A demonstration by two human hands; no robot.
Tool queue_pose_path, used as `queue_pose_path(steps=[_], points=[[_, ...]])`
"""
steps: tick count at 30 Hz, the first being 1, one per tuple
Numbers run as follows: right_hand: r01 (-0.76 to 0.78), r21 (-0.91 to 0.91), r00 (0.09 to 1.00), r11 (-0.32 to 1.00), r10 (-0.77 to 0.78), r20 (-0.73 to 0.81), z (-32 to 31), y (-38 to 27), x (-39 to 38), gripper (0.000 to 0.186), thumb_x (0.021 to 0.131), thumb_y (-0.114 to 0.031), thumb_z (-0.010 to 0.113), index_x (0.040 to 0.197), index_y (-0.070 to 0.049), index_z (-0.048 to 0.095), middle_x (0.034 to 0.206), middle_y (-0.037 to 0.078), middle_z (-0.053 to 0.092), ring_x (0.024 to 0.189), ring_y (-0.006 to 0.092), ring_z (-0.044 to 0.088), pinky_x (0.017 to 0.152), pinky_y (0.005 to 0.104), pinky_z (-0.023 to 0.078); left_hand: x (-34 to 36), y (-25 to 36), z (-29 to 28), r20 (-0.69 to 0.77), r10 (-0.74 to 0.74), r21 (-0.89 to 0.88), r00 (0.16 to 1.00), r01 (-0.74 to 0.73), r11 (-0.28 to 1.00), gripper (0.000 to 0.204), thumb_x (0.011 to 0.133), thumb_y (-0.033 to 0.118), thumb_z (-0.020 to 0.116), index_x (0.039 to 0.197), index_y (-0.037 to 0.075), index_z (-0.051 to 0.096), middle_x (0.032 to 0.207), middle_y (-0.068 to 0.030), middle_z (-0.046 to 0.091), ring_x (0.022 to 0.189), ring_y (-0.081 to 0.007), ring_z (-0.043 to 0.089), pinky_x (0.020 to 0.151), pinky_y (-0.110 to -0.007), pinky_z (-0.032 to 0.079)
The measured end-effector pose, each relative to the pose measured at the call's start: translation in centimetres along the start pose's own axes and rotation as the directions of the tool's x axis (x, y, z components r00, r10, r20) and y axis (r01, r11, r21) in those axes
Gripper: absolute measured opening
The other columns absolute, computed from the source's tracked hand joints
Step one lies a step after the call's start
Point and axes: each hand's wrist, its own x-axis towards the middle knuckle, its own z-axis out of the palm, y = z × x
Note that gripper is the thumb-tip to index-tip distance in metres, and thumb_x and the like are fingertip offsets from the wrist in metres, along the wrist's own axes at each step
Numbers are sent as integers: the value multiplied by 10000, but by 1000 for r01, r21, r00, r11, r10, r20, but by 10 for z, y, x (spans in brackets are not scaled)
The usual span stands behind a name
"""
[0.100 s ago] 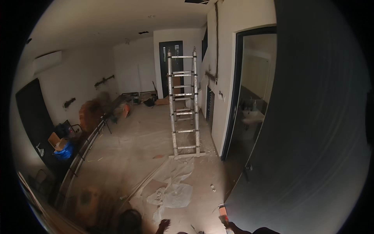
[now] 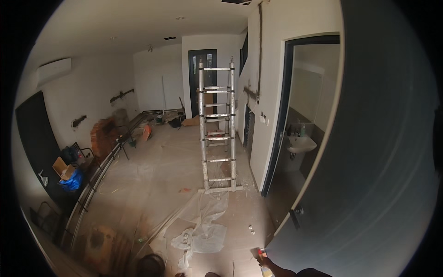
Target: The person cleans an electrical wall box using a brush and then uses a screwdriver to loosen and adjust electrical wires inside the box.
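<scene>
Fingers of the right hand: closed around a red-and-yellow tool.
Tool's long axis: running forward, far end near the dark door.
Left hand: farther off, at the lower edge; we cannot tell its fingers' state.

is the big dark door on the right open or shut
Open: the dark door stands away from its frame, and the washbasin shows in the gap between them.
</scene>
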Motion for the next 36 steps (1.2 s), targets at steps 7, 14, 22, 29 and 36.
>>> queue_pose_path(steps=[7,14,22,29,36], points=[[19,-349,989,937,-68,-128,-40,-235,200,483,855,-567,566,944,-96,629,747,48,648,646,166,619,592,327,488,62,174,-25,-168,-92,-145,981,68,987,340,872,386,593,1094,130,563,876,-36,603,783,-168,576,646,-362,455],[-32,-215,999,976,23,-42,-60,-267,311,364,798,-419,662,896,-68,650,734,55,649,659,172,620,608,342,488,179,401,-52,-128,51,-93,990,-63,994,306,877,358,585,1062,115,567,868,-48,611,751,-156,579,600,-326,459],[-180,-222,980,958,155,-123,-25,-408,460,462,792,-462,704,946,-28,656,730,86,636,614,172,598,547,346,471,338,684,-98,-124,497,12,859,-500,866,270,882,326,576,1025,97,571,858,-61,620,714,-143,581,547,-285,463],[-311,-332,950,891,282,-132,-25,-510,614,520,825,-581,582,1035,-113,667,742,49,644,666,159,596,640,343,499,424,849,-147,-68,485,300,872,-446,843,390,915,376,521,1173,84,517,897,-65,643,718,-192,601,565,-363,487],[-189,-397,982,898,184,-49,-5,-718,834,514,833,-581,568,1027,-116,666,740,54,644,665,168,597,634,348,498,462,956,-234,-169,180,90,969,-167,982,417,899,370,539,1220,107,491,1005,-78,599,824,-224,575,643,-422,467]])
